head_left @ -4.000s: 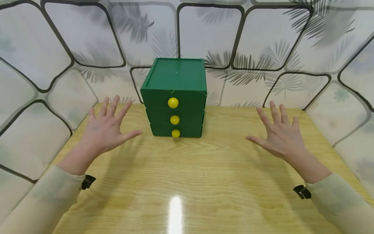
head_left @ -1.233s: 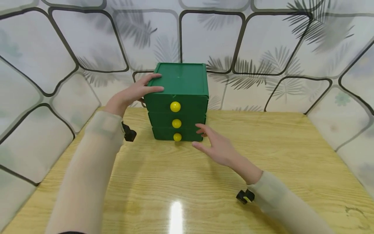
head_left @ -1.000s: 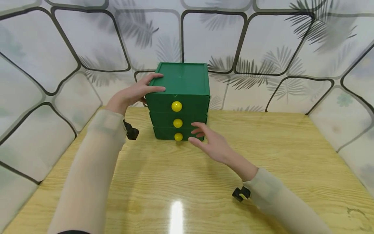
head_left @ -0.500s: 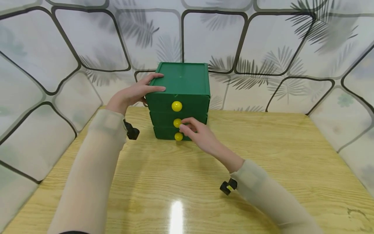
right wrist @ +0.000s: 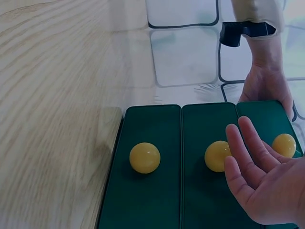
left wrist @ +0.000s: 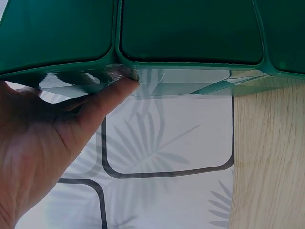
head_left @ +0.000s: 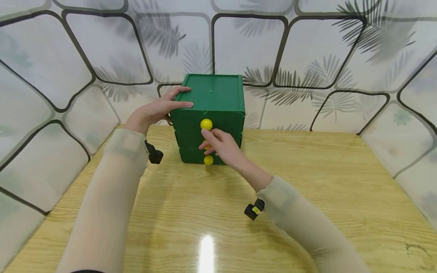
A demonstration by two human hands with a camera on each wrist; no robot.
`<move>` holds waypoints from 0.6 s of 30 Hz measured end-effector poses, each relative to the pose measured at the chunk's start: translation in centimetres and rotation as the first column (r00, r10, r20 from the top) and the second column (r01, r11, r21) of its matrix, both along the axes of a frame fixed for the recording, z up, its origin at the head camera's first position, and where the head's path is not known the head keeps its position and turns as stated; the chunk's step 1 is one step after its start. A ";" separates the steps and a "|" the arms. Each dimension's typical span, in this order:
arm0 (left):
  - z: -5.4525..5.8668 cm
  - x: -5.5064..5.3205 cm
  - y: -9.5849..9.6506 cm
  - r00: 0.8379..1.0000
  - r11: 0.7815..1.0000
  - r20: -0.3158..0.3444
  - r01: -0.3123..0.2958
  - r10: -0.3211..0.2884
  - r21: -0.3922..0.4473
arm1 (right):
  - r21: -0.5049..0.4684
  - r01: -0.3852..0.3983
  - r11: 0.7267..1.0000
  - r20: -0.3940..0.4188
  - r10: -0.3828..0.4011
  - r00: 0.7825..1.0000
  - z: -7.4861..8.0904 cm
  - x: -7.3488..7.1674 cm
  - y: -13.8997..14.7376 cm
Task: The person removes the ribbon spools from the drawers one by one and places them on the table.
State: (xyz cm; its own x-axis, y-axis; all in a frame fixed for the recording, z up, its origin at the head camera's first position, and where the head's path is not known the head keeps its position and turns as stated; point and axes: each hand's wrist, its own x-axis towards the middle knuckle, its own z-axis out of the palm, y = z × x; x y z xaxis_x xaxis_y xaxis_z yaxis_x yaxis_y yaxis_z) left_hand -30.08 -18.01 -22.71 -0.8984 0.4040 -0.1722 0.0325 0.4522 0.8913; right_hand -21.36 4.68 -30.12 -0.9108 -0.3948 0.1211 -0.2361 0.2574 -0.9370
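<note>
A green three-drawer cabinet (head_left: 222, 93) stands on the table with all its drawers pushed in. My left hand (head_left: 153, 110) rests on its upper left edge, two straight digits on top; the left wrist view has another digit of that hand (left wrist: 43, 138) against the side. Before the drawer fronts is my right hand (head_left: 228, 148), its thumb tip just under the yellow top knob (head_left: 206, 124). Its fingers partly cover the middle knob (right wrist: 217, 156); in the right wrist view they look extended, holding nothing. Below them shows the bottom knob (head_left: 208, 160).
The wooden table (head_left: 184, 212) extends in front of the cabinet and to both sides. A patterned cloth wall (head_left: 249, 45) encloses the back and sides. A small black camera (head_left: 254, 209) sits at the right wrist, another camera (head_left: 155, 154) at the left.
Both hands have come in from the table's sides to the cabinet. Over the last second the right hand moved left and up across the drawer fronts; the left hand stayed put.
</note>
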 end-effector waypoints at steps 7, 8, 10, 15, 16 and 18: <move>-0.1 -0.1 0.0 1.000 1.000 -0.001 0.000 0.000 -0.010 | -0.041 0.036 0.998 0.054 -0.034 0.998 0.5 -0.4 -0.7; -0.1 -0.1 0.0 1.000 1.000 -0.001 0.000 0.000 -0.011 | -0.048 0.043 0.998 0.064 -0.040 0.997 0.5 -0.5 -0.8; -0.1 0.0 -0.1 1.000 1.000 -0.004 0.000 0.000 -0.010 | -0.068 0.054 0.996 0.078 -0.049 0.996 0.6 -0.6 -0.9; -0.1 0.0 -0.1 1.000 1.000 -0.014 0.003 -0.003 -0.012 | -0.116 0.100 0.988 0.092 -0.089 0.992 0.4 -0.9 -1.2; -0.1 0.0 -0.1 1.000 1.000 -0.015 0.004 -0.004 -0.012 | -0.125 0.114 0.986 0.094 -0.103 0.990 0.4 -1.0 -1.3; -0.1 -0.1 -0.1 1.000 1.000 -0.014 0.006 -0.006 -0.013 | -0.142 0.147 0.979 0.100 -0.133 0.986 0.4 -1.1 -1.4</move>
State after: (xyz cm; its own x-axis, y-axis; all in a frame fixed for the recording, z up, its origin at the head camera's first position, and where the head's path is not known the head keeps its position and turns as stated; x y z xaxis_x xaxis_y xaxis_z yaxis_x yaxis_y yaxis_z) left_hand -30.18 -18.12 -22.80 -0.8983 0.4072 -0.1651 0.0476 0.4637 0.8847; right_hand -22.49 3.25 -29.76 -0.9656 -0.2462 0.0842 -0.1211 0.1386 -0.9829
